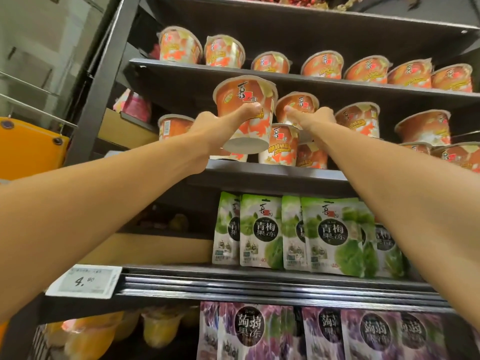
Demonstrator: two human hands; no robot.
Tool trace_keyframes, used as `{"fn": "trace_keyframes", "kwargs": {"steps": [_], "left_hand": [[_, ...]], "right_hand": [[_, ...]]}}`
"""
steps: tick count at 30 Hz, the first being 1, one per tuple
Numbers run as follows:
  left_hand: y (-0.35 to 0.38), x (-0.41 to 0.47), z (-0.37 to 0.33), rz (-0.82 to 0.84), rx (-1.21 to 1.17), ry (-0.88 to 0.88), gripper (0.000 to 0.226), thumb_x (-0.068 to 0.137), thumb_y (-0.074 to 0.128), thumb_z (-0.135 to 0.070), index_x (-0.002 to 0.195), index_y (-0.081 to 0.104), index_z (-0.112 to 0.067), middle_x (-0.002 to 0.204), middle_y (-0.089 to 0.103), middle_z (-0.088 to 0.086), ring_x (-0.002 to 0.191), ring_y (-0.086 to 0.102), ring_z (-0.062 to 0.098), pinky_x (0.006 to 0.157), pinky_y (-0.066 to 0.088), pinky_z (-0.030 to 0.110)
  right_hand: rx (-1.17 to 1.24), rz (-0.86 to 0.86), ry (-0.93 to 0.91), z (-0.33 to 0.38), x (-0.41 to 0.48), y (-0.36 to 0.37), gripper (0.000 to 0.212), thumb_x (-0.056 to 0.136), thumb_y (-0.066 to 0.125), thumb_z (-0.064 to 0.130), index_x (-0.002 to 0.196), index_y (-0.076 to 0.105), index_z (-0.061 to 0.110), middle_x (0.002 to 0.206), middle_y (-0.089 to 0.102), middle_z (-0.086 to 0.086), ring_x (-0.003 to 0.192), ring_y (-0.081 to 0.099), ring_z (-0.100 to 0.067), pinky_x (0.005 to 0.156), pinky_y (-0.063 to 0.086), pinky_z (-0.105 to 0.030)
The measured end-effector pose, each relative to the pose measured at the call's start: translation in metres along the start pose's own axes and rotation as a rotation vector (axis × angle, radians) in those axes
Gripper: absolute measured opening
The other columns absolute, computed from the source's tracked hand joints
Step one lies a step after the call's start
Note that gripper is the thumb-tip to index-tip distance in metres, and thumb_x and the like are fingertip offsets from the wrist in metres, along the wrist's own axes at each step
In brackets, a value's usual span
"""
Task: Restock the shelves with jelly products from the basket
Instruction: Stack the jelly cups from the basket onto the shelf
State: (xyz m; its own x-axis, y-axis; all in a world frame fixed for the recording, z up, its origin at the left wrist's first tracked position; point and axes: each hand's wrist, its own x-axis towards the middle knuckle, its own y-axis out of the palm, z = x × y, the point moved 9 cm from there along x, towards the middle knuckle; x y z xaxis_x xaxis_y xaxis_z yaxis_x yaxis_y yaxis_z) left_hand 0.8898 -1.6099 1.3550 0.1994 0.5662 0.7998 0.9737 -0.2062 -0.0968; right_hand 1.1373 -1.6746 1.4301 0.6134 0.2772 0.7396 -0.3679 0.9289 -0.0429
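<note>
Jelly cup, orange with a foil lid, is held up in the left grip, in front of the middle shelf. It is tilted so that its pale round base faces the camera. The left grip is clamped round the cup's lower wall, with the thumb across the front; the other fingers are hidden behind it.

Just to the right, the right grip is clamped on a second jelly cup, thumb lying on its front face and fingers out of sight behind. This cup sits on top of another orange cup, which stands on the middle shelf directly below the right grip. More of the same cups stand on that shelf beyond the right grip, and one stands behind the left wrist.

Above both grips, the upper shelf carries a row of matching cups. Below the forearms, green pouches stand upright on the next shelf, with purple pouches under those. A price tag reading 4.00 hangs on the shelf edge under the left forearm.
</note>
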Motion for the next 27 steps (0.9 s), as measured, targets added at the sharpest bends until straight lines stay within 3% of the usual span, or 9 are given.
{"fn": "trace_keyframes", "kwargs": {"steps": [5,7,9,11,13,17,21,25,27], "left_hand": [[0.002,0.0,-0.006,-0.037,-0.01,0.013,0.083,0.068,0.072,-0.068,0.129,0.052,-0.015,0.119,0.066,0.004,0.107,0.065,0.021,0.095,0.054,0.042],[0.003,0.002,-0.01,-0.046,-0.036,0.029,0.079,0.07,0.073,-0.065,0.127,0.053,-0.014,0.117,0.067,0.004,0.105,0.066,0.02,0.094,0.055,0.041],[0.002,0.004,-0.016,-0.07,-0.022,0.053,0.08,0.07,0.073,-0.066,0.127,0.053,-0.014,0.117,0.067,0.004,0.106,0.066,0.02,0.095,0.055,0.041],[0.004,0.006,-0.022,-0.081,0.013,0.077,0.083,0.069,0.072,-0.068,0.129,0.053,-0.014,0.119,0.066,0.004,0.108,0.065,0.02,0.098,0.052,0.041],[0.008,0.007,-0.028,-0.092,0.04,0.102,0.083,0.069,0.073,-0.068,0.129,0.054,-0.014,0.119,0.066,0.002,0.109,0.064,0.018,0.098,0.052,0.04],[0.015,0.014,-0.043,-0.166,0.083,0.181,0.082,0.07,0.073,-0.066,0.13,0.048,-0.017,0.117,0.06,-0.003,0.106,0.059,0.013,0.084,0.048,0.028],[0.019,0.03,-0.046,-0.208,0.093,0.212,0.083,0.069,0.074,-0.066,0.13,0.042,-0.019,0.12,0.056,-0.003,0.106,0.055,0.011,0.086,0.047,0.03],[0.017,0.043,-0.043,-0.263,0.147,0.242,0.079,0.069,0.073,-0.067,0.126,0.046,-0.02,0.116,0.057,-0.004,0.1,0.056,0.01,0.081,0.044,0.027],[0.016,0.048,-0.039,-0.29,0.196,0.232,0.076,0.069,0.069,-0.072,0.121,0.052,-0.02,0.113,0.062,-0.004,0.098,0.058,0.011,0.086,0.048,0.03]], "right_hand": [[-0.03,0.002,0.004,-0.013,-0.002,0.004,0.11,0.076,0.062,0.074,0.152,0.017,0.008,0.15,0.04,-0.015,0.136,0.041,-0.037,0.111,0.037,-0.053],[-0.072,-0.072,-0.034,-0.018,-0.007,-0.004,0.109,0.077,0.06,0.074,0.151,0.018,0.007,0.151,0.038,-0.016,0.139,0.035,-0.036,0.113,0.033,-0.053],[-0.15,-0.273,-0.202,-0.014,-0.021,-0.022,0.082,0.082,0.059,0.067,0.137,0.039,0.009,0.137,0.051,-0.012,0.129,0.043,-0.031,0.106,0.038,-0.046],[-0.14,-0.468,-0.449,-0.008,-0.045,-0.036,0.042,0.09,0.056,0.049,0.113,0.052,0.014,0.109,0.058,-0.002,0.104,0.053,-0.021,0.091,0.046,-0.039],[-0.073,-0.453,-0.541,-0.012,-0.053,-0.037,0.023,0.094,0.05,0.038,0.097,0.054,0.015,0.086,0.054,0.004,0.081,0.053,-0.015,0.073,0.047,-0.035],[-0.082,-0.203,-0.448,-0.027,-0.038,-0.019,0.046,0.094,0.042,0.036,0.068,0.063,0.003,0.064,0.06,-0.008,0.057,0.051,-0.018,0.054,0.035,-0.034],[-0.047,-0.16,-0.462,-0.027,-0.038,-0.017,0.049,0.092,0.043,0.033,0.074,0.069,-0.005,0.078,0.071,-0.02,0.067,0.061,-0.034,0.057,0.043,-0.038],[-0.017,-0.181,-0.442,-0.028,-0.035,-0.02,0.047,0.093,0.044,0.03,0.072,0.068,-0.005,0.078,0.071,-0.02,0.063,0.058,-0.029,0.059,0.047,-0.041],[-0.019,-0.18,-0.448,-0.028,-0.034,-0.019,0.047,0.094,0.044,0.03,0.071,0.068,-0.004,0.076,0.071,-0.018,0.066,0.062,-0.033,0.058,0.047,-0.039]]}}
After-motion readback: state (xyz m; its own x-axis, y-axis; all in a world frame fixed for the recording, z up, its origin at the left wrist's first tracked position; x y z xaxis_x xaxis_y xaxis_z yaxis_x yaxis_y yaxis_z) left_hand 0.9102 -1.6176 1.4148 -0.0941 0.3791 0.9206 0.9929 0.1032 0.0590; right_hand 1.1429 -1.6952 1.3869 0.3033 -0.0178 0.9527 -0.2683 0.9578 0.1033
